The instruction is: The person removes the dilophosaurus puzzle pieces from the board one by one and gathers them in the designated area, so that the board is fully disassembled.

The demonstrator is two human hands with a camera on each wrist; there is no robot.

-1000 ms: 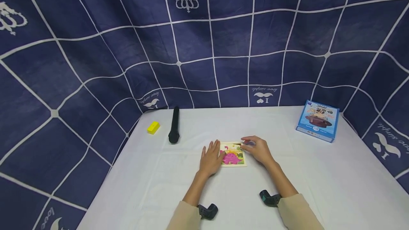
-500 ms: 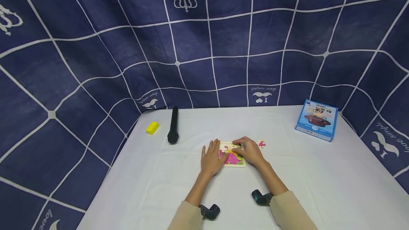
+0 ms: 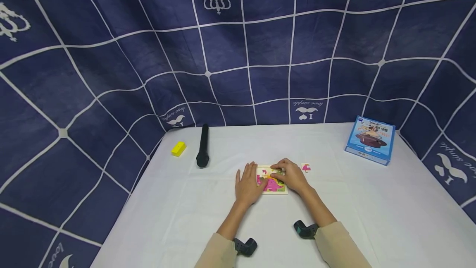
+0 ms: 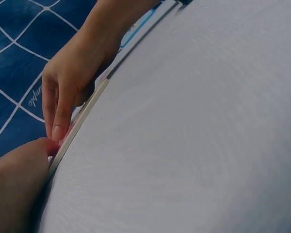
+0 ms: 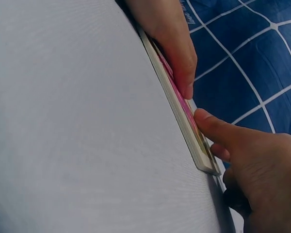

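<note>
A small framed jigsaw puzzle (image 3: 272, 186) with a pink dinosaur picture lies flat on the white table. My left hand (image 3: 246, 187) rests along its left edge with fingers extended, the thumb reaching over the picture. At the upper right part of the board, my right hand (image 3: 293, 177) has thumb and index finger bent around a puzzle piece (image 3: 277, 171), which the fingers largely hide. Both thumbs come close together over the board in the right wrist view. A loose puzzle piece (image 3: 305, 167) with a pink shape lies just right of the right hand.
A blue picture box (image 3: 371, 139) lies at the back right. On the left are a black microphone (image 3: 203, 148) and a yellow block (image 3: 178, 149). A dark blue checked cloth (image 3: 267, 44) hangs behind the white table (image 3: 223, 214).
My right hand has moved left from the board's right edge onto its upper part, uncovering the loose piece. My left hand stays nearly still, its thumb slightly further over the picture.
</note>
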